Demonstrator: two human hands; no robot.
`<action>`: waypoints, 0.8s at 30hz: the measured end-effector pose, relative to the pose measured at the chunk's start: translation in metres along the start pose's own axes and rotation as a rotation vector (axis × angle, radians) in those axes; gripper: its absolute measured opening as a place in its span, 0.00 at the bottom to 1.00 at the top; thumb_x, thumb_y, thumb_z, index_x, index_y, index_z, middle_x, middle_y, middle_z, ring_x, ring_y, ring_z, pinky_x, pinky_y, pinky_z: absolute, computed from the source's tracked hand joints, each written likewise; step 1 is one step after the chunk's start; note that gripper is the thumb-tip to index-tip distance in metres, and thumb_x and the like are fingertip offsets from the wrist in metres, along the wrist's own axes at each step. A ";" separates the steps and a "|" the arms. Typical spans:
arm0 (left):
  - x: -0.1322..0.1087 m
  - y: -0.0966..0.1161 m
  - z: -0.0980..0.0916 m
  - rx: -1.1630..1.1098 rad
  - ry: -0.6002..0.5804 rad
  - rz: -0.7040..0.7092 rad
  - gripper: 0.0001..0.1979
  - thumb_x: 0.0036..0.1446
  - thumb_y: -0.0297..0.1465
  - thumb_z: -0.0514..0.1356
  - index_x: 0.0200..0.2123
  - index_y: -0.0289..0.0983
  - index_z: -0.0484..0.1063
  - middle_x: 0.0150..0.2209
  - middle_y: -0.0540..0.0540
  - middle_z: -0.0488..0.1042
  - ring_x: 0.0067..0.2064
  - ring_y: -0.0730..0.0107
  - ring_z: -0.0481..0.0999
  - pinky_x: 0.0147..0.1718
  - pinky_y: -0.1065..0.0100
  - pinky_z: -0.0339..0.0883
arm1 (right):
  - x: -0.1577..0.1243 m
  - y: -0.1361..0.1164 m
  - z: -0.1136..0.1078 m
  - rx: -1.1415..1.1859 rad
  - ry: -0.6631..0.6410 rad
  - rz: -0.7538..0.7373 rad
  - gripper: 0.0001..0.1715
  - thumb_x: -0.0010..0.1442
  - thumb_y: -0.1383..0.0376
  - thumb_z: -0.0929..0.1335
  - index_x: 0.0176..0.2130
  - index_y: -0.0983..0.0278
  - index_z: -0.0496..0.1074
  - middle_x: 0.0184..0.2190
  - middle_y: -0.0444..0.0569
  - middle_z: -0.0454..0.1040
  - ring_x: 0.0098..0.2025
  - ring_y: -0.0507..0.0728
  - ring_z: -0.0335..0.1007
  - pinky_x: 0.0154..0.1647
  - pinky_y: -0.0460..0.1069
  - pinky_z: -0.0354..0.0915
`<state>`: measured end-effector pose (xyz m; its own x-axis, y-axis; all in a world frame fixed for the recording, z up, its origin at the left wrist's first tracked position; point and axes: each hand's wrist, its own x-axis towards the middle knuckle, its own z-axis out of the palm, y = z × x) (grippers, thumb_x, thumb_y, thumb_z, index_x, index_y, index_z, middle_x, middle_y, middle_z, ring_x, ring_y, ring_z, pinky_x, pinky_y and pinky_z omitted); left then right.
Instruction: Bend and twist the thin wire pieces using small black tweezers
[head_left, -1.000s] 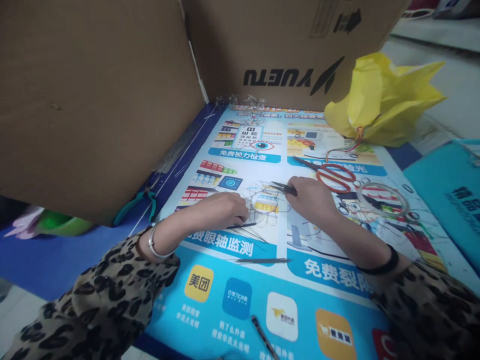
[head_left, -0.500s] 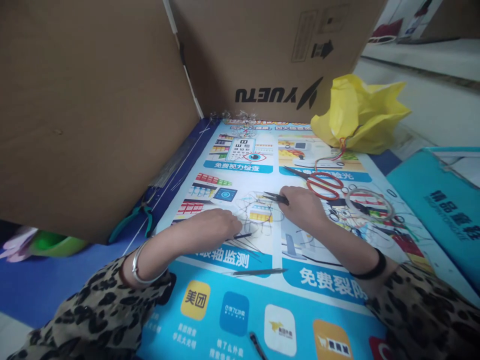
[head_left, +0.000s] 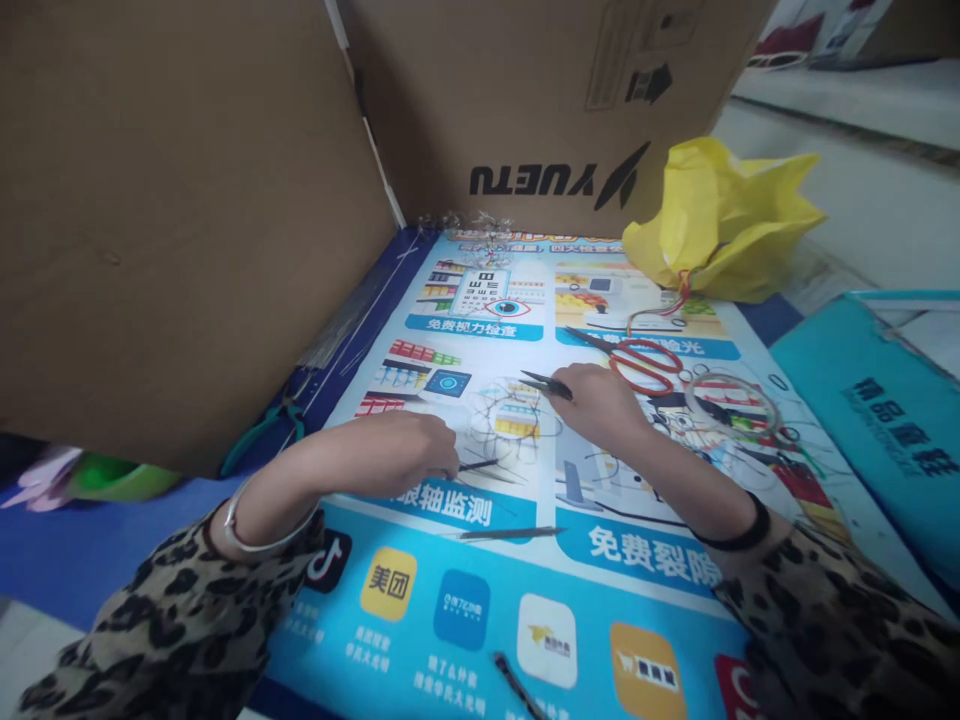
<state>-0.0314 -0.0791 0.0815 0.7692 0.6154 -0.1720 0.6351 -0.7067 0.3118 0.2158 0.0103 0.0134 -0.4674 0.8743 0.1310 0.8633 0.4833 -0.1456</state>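
Observation:
My right hand (head_left: 604, 400) is closed round a pair of needle-nose pliers (head_left: 553, 387); their slim dark jaws point left, a little apart. Just below the jaws lies a loose tangle of thin wire (head_left: 517, 432) on the printed poster. To its left my left hand (head_left: 409, 450) is low over the poster, fingers curled together; what they hold, if anything, is hidden. Thin dark strips (head_left: 480, 466) lie by its fingertips. Closer to me rests a small bundle of dark strips (head_left: 514, 533). Red-handled scissors (head_left: 641, 365) lie beyond my right hand.
Cardboard panels (head_left: 540, 90) stand at the back and left. A yellow paper shape (head_left: 724, 225) with cords sits at the back right, near a teal box (head_left: 877, 400). A coil of pale wire (head_left: 731, 405) lies right of the scissors; teal-handled pliers (head_left: 259, 435) lie left.
My left hand has drawn back to the left, away from the wire tangle. My right hand, still gripping the pliers, has shifted slightly left and up. The whole view has moved a little.

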 end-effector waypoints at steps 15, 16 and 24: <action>0.001 -0.055 0.031 -1.325 0.310 -0.082 0.13 0.45 0.39 0.63 0.24 0.34 0.70 0.19 0.49 0.66 0.21 0.74 0.64 0.22 0.68 0.60 | -0.047 -0.059 -0.014 0.007 -0.253 -0.264 0.07 0.54 0.65 0.63 0.29 0.63 0.70 0.29 0.50 0.73 0.34 0.57 0.66 0.30 0.49 0.52; 0.003 -0.053 0.033 -1.350 0.312 -0.105 0.13 0.45 0.39 0.63 0.25 0.34 0.70 0.20 0.49 0.67 0.21 0.76 0.63 0.21 0.69 0.59 | -0.049 -0.061 -0.013 -0.007 -0.237 -0.291 0.06 0.53 0.67 0.63 0.29 0.64 0.70 0.28 0.50 0.73 0.34 0.57 0.65 0.32 0.49 0.52; 0.015 -0.045 0.040 -1.323 0.344 -0.235 0.11 0.50 0.36 0.60 0.27 0.33 0.67 0.20 0.51 0.64 0.21 0.80 0.61 0.19 0.76 0.55 | -0.056 -0.062 -0.011 0.048 -0.171 -0.426 0.03 0.51 0.69 0.64 0.28 0.65 0.68 0.28 0.49 0.71 0.33 0.56 0.62 0.30 0.50 0.49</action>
<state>-0.0459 -0.0523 0.0272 0.4760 0.8633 -0.1676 0.0594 0.1586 0.9856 0.1900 -0.0689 0.0256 -0.8068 0.5903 0.0263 0.5796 0.7992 -0.1592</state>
